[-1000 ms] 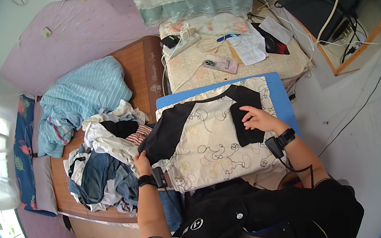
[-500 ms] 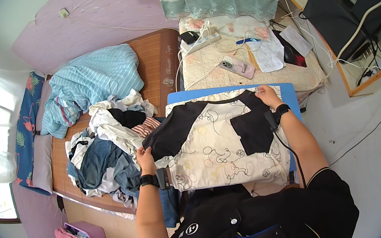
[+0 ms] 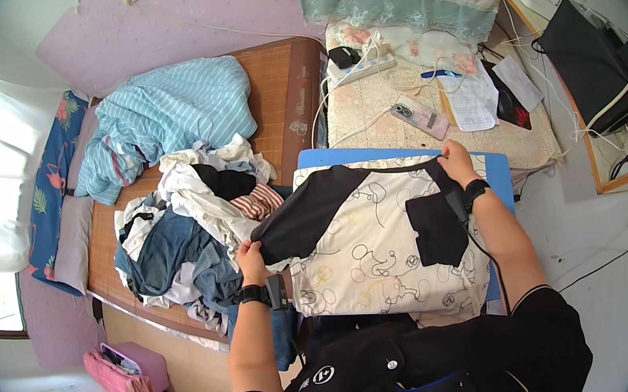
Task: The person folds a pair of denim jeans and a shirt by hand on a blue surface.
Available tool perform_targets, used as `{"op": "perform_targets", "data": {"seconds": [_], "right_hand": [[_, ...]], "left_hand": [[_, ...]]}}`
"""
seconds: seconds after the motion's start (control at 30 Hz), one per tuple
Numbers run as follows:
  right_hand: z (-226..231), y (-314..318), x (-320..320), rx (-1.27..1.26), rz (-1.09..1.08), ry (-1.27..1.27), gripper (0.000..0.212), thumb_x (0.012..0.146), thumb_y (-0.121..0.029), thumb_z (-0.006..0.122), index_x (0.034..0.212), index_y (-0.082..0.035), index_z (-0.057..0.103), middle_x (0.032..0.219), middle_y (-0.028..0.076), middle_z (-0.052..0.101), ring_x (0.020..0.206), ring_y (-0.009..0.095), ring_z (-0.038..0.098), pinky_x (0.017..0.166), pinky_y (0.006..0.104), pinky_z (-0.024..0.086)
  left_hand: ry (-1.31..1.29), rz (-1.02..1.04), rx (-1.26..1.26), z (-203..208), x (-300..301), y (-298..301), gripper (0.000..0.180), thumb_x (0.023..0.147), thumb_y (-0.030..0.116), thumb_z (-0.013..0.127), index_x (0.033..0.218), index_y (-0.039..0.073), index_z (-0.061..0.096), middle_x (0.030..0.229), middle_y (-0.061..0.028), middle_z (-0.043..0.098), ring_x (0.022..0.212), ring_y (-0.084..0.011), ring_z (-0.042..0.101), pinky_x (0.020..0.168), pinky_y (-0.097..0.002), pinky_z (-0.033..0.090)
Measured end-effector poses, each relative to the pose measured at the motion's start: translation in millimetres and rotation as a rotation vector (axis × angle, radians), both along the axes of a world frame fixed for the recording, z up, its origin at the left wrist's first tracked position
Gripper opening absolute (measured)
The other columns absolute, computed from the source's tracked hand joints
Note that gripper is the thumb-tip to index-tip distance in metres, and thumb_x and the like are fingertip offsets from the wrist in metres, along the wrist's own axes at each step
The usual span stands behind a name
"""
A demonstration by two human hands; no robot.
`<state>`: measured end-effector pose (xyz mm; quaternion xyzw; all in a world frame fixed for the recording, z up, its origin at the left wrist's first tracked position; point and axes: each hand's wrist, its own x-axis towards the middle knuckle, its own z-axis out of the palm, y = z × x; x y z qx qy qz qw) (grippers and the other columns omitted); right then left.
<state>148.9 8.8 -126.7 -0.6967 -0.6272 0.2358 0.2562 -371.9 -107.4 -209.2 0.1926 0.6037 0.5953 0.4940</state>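
Observation:
A cream shirt (image 3: 373, 248) with squiggly line patterns, black sleeves and a black pocket is spread over a blue board (image 3: 404, 153) in front of me. My left hand (image 3: 252, 261) pinches the end of its left black sleeve, held out toward the clothes pile. With fingers closed on the black neckline edge near the far right corner, my right hand (image 3: 456, 164) grips the same shirt. Dark straps with small boxes sit on both wrists, and a cable runs from the right one down across the shirt.
A heap of clothes (image 3: 183, 238) lies on the bed (image 3: 280, 96) at left, near a striped blue quilt (image 3: 165, 108). Beyond the board, a cloth-covered table (image 3: 368, 120) holds a phone (image 3: 419, 117), papers (image 3: 469, 102) and a power strip (image 3: 362, 69). A pink bin (image 3: 145, 364) stands lower left.
The view has shifted, so the scene sits further right. My right hand has slid slightly along the neckline toward the shoulder; both hands keep hold of the shirt.

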Motion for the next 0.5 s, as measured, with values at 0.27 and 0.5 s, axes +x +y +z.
{"op": "perform_targets", "data": {"seconds": [0.27,0.5], "right_hand": [[2,42,-154,0.193,0.363,-0.033,0.008,0.075,-0.010,0.055,0.078,-0.004,0.058,0.077,0.015,0.059,0.076,0.033,0.056,0.068,0.0398,0.045],[-20,63,-223,-0.202,0.564,-0.010,0.016,0.067,-0.008,0.061,0.082,-0.005,0.064,0.081,0.013,0.062,0.078,0.028,0.059,0.071,0.0352,0.047]], "left_hand": [[-0.455,-0.181,-0.233,-7,-27,10,0.030,0.082,0.022,0.054,0.099,-0.002,0.056,0.095,-0.0115,0.061,0.083,-0.0245,0.060,0.074,-0.0355,0.047],[-0.281,-0.301,-0.307,14,-38,12,0.025,0.083,0.021,0.058,0.094,-0.001,0.057,0.089,-0.0104,0.061,0.074,-0.0210,0.059,0.063,-0.0355,0.049]]}}
